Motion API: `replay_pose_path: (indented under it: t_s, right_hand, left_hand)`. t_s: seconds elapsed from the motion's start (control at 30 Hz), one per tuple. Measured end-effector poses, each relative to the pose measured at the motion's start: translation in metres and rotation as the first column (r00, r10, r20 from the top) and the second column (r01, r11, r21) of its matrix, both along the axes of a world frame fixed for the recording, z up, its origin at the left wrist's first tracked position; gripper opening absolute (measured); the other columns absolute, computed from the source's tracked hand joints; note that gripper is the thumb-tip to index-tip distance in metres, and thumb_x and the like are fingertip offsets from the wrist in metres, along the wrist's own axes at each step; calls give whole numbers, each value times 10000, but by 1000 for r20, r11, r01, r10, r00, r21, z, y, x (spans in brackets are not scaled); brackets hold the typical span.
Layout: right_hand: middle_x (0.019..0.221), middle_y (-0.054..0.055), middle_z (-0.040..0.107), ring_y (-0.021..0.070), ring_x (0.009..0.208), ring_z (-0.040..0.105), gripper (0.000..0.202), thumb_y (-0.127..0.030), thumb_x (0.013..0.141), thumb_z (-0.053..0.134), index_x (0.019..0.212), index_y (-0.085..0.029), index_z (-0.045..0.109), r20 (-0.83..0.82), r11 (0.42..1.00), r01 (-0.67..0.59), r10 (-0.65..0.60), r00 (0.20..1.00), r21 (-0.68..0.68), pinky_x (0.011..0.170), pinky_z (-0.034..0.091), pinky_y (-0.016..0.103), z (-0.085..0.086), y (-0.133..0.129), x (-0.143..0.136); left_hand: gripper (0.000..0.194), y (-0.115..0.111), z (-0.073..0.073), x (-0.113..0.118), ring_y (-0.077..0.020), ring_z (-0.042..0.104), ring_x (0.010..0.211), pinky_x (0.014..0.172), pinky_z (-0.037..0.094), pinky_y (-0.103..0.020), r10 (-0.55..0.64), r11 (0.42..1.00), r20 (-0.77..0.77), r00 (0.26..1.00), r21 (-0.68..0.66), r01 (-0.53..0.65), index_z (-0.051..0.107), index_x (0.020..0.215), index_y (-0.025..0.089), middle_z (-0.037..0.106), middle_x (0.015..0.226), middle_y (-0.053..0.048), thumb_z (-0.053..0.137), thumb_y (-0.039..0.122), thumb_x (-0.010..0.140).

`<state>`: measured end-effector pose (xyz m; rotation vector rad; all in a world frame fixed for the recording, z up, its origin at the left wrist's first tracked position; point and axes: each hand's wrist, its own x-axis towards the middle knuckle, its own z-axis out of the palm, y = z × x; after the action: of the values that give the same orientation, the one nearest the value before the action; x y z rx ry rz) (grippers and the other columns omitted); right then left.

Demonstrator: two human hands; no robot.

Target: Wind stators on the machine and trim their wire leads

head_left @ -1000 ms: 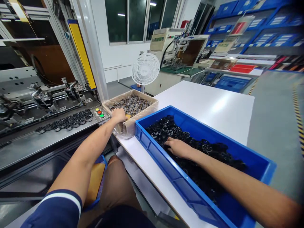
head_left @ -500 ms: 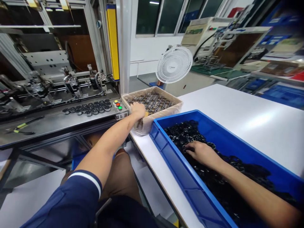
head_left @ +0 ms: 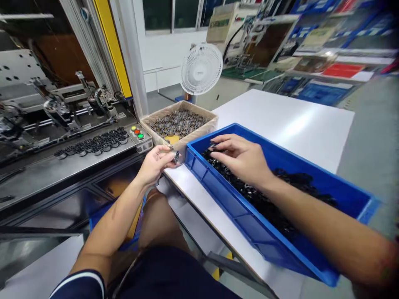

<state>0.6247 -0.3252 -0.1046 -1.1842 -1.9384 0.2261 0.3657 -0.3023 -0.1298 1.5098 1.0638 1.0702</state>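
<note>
My left hand [head_left: 152, 166] is closed in front of the carton's near corner, pinching a small dark ring-like part [head_left: 176, 157] at its fingertips. A second small piece shows by the index finger, too small to name. Over the blue bin [head_left: 349, 203], my right hand [head_left: 245, 160] has its fingers curled around a small black part [head_left: 213, 146], mostly hidden by them. Many loose black plastic parts [head_left: 246, 191] lie heaped in that bin. The plastic-lined carton [head_left: 201, 132] beside it holds rows of small metallic ring parts [head_left: 181, 120].
On the machine's metal ledge stand rows of black ring parts [head_left: 96, 143], beside a control box [head_left: 143, 145] with yellow, red and green buttons. A white fan [head_left: 201, 69] is behind the carton. The white table [head_left: 311, 120] stretches beyond the bin.
My left hand has come out of the carton, back toward me, with a small part in its fingers. My right hand has risen from the black parts. The view has turned right.
</note>
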Motion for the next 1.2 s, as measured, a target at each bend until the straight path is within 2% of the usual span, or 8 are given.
replay_pose_path:
  t_s: [0.07,0.1,0.17,0.3,0.43,0.57,0.73,1.2]
  right_hand:
    - [1048,118,693,217,965,677,52,-212,844,691,835,-166,668,-64,955,-213,230,971,207,822,589,364,-4,-22,-23]
    - [1035,123,682,212,959,670,35,-182,846,694,852,-165,664,-48,924,-284,305,951,254,821,589,367,-8,-32,-32]
    - [1037,131,657,205,948,655,74,-144,838,705,891,-164,658,-29,893,-345,368,929,288,784,593,358,-15,-48,-41]
    - [1031,112,640,201,930,646,134,-147,836,712,935,-186,630,-21,877,-340,368,929,339,740,590,356,-20,-57,-41]
    - [989,96,653,202,926,656,151,-173,859,693,970,-194,593,0,859,-363,389,921,361,775,585,382,-18,-55,-38]
    - [968,94,664,208,917,663,206,-169,854,695,1015,-196,569,-35,858,-355,395,918,370,776,586,387,-21,-53,-40]
    - [1009,133,666,238,960,658,376,-174,851,702,1199,-154,561,7,852,-377,402,915,363,806,585,422,-22,-52,-39]
    - [972,128,659,234,920,641,315,-173,877,666,1181,-145,587,125,830,-402,385,915,387,768,582,429,-20,-47,-37]
  left_hand:
    - [544,-31,-10,0,-151,707,702,635,561,-275,-54,996,167,985,-55,64,585,1188,163,739,1015,-105,635,571,832]
    - [567,-43,-13,2,-146,706,686,616,560,-264,-74,993,238,969,-76,95,603,1177,175,738,1054,-110,679,582,789]
    - [563,-59,-17,10,-142,708,695,630,570,-255,-105,984,353,930,-101,150,658,1114,186,733,1116,-109,806,515,682]
    - [533,-72,-14,26,-153,724,775,719,594,-248,-145,970,476,867,-107,220,720,1045,192,771,1009,-60,918,201,551]
    - [530,-74,-8,33,-151,732,766,723,602,-232,-187,958,519,834,-91,271,750,1005,186,786,863,-26,899,55,514]
    - [515,-73,-7,35,-149,739,762,718,600,-216,-199,957,540,818,-74,282,762,968,185,788,846,-20,897,30,496]
    - [501,-72,-8,32,-156,740,759,730,607,-233,-177,963,536,826,-79,257,758,973,172,785,842,-28,904,58,507]
    - [510,-74,-10,30,-192,758,784,735,617,-257,-142,971,488,861,-103,218,758,979,174,794,859,-43,920,107,500]
